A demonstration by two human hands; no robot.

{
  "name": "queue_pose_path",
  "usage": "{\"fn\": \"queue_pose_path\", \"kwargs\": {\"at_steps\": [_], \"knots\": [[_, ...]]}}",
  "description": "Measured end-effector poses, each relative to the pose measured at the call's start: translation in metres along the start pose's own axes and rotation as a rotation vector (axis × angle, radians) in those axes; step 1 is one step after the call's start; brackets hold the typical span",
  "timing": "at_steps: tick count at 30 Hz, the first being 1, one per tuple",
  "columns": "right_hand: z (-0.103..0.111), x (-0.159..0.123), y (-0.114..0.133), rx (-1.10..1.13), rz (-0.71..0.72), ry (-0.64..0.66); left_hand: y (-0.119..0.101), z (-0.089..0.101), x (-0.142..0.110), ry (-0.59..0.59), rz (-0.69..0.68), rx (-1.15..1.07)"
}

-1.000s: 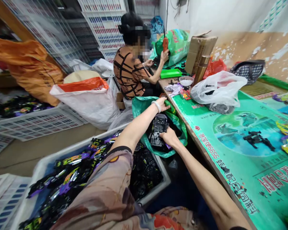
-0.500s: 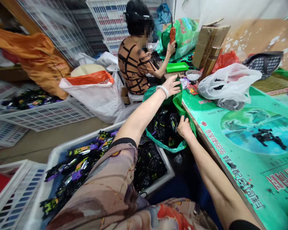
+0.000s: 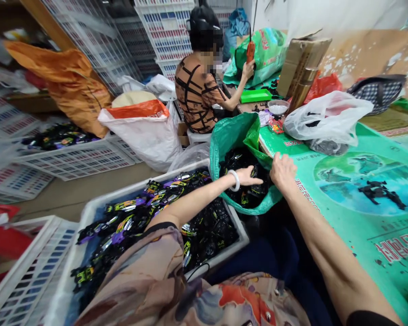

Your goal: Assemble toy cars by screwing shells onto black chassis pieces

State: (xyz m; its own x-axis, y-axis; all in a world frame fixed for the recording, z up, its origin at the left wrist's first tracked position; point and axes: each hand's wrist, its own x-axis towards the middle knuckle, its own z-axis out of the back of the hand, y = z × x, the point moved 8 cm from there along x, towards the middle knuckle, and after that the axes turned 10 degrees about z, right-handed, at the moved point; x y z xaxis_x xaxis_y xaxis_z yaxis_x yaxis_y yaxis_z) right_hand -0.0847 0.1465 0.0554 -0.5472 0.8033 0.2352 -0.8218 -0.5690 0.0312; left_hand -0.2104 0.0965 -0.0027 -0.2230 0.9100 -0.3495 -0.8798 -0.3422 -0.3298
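Note:
A green woven bag (image 3: 221,136) stands with its mouth wide, and black plastic toy parts (image 3: 240,197) lie inside. My left hand (image 3: 246,176), with a pale bangle at the wrist, is over those parts within the mouth. Its fingers are stretched out and it holds nothing that I can see. The bag's right rim is gripped by my right hand (image 3: 283,174), fingers closed, beside the table edge. Left of the bag, a white crate (image 3: 98,199) is full of black, purple and yellow toy pieces (image 3: 122,224).
A green-covered table (image 3: 347,217) runs along the right, bearing a white plastic bag (image 3: 329,113) and a black toy figure (image 3: 382,194). Ahead sits a co-worker (image 3: 197,95) holding an orange power tool (image 3: 250,52). White sack (image 3: 146,136) and stacked crates (image 3: 172,36) stand behind.
My left hand has left the bag's far rim and come down and nearer, into its mouth. My right hand has shifted right and up along the rim. The view has swung slightly left.

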Motion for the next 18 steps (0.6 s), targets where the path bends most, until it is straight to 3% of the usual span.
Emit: {"fn": "queue_pose_path", "kwargs": {"at_steps": [2, 4, 7, 9, 13, 18], "knots": [[-0.012, 0.002, -0.016, 0.084, -0.062, 0.099, -0.007, -0.026, -0.006, -0.053, 0.021, -0.011], [-0.014, 0.003, -0.038, 0.192, -0.170, 0.080, -0.020, -0.040, -0.012, -0.142, 0.002, -0.006], [-0.010, 0.000, -0.066, 0.306, -0.304, -0.025, -0.028, -0.040, -0.011, -0.220, -0.013, -0.012], [-0.012, -0.002, -0.078, 0.407, -0.355, -0.088, -0.018, -0.024, 0.002, -0.255, 0.033, -0.040], [-0.028, -0.005, -0.096, 0.710, -0.439, -0.233, 0.025, 0.024, 0.050, -0.288, 0.228, -0.166], [-0.053, -0.001, -0.110, 0.918, -0.487, -0.278, 0.066, 0.067, 0.093, -0.383, 0.465, -0.434]]}}
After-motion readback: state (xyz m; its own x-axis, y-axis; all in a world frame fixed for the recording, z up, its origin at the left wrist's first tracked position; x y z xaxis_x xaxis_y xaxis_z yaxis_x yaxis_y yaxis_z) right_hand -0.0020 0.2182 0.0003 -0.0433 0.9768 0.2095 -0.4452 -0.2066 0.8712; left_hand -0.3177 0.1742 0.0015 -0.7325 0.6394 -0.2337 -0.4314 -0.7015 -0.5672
